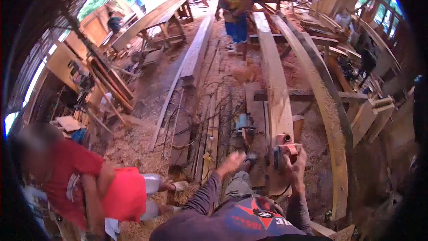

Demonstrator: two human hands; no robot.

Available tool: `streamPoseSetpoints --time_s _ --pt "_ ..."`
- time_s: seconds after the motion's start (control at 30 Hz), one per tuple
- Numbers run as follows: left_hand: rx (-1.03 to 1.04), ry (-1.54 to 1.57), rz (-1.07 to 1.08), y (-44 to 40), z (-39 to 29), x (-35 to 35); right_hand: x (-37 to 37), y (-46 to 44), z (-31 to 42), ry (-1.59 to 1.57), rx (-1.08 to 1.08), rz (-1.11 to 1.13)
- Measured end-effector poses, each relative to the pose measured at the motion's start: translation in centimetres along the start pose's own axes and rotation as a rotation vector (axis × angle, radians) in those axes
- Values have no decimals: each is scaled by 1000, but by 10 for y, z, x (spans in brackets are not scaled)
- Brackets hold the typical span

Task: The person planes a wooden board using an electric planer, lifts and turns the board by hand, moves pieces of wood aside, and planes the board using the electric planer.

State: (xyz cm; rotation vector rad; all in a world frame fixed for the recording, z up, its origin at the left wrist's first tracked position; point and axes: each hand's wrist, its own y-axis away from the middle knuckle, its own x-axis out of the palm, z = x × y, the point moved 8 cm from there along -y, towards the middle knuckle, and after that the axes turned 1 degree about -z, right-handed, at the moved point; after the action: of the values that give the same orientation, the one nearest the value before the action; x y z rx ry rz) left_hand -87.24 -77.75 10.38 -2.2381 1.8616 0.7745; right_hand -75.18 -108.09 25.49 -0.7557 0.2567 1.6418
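My right hand (296, 165) is wrapped round the handle of a reddish electric hand planer (285, 140). The planer rests on the near end of a long pale wooden beam (275, 80), which runs away from me. My left hand (232, 162) is held out in the air to the left of the beam, touching nothing. Its fingers look loosely apart, though slightly blurred. On the ground beyond it stands a teal power tool (243, 121), its kind unclear.
Another long beam (312, 69) lies to the right, and a squared timber (199, 47) to the left. Dark cables (191, 140) loop over shavings and planks. A person in red (76, 174) sits at left; another in blue shorts (236, 29) stands ahead. A wooden table (156, 13) stands back left.
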Motion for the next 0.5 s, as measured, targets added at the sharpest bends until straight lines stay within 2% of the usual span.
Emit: streamPoseSetpoints --time_s 0.07,0.1,0.13,0.17,0.23,0.27,0.33,0.4,0.5 --pt "15 -187 221 17 19 66 8 7 -9 30 144 -47" --pt "21 -293 351 14 70 115 8 7 -10 105 185 -90" --pt "423 -264 494 0 134 187 9 -1 -14 55 282 -61" --pt "451 -267 540 11 149 227 0 -8 -18 69 315 -101" --pt "297 -474 675 20 134 236 12 -11 -34 -88 494 105" --pt "294 -521 724 20 133 246 27 -9 -63 -157 462 100" --pt "313 -601 804 18 133 267 34 -9 -89 -30 359 102" --pt "329 -663 872 24 141 286 28 -8 -84 53 332 65" --pt "340 -730 927 31 143 297 19 -10 -55 46 424 74"
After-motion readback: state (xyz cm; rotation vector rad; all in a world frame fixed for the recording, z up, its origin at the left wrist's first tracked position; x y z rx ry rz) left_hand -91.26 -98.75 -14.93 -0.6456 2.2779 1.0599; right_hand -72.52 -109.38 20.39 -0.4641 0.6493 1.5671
